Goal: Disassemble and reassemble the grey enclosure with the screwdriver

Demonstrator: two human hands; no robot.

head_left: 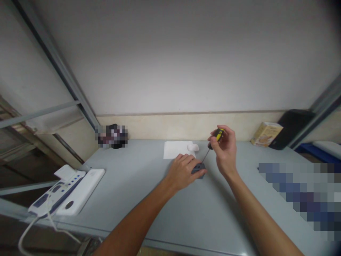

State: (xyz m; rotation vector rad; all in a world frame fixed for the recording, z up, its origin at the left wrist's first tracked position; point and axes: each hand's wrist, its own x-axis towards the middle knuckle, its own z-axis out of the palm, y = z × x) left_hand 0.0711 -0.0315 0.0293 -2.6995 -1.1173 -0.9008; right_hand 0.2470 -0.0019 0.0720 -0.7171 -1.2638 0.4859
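My left hand (183, 170) is closed around a small dark grey box with slots (199, 171), pressing it on the table. In my right hand (226, 147) is a screwdriver (218, 136) with a black and yellow handle, gripped between thumb and fingers. Its thin shaft slants down and left, with the tip at the box's upper edge; whether it sits in a screw is too small to tell. Just behind my left hand lies a white sheet of paper (173, 149), with a small white rounded object (193, 147) on its right side.
At the left edge of the grey table (128, 199) are a white power strip (57, 192) with cables and a white flat device (82, 192). A yellow carton (266, 134) and a black panel (295, 128) lean at the back right. Blurred patches hide items at both sides.
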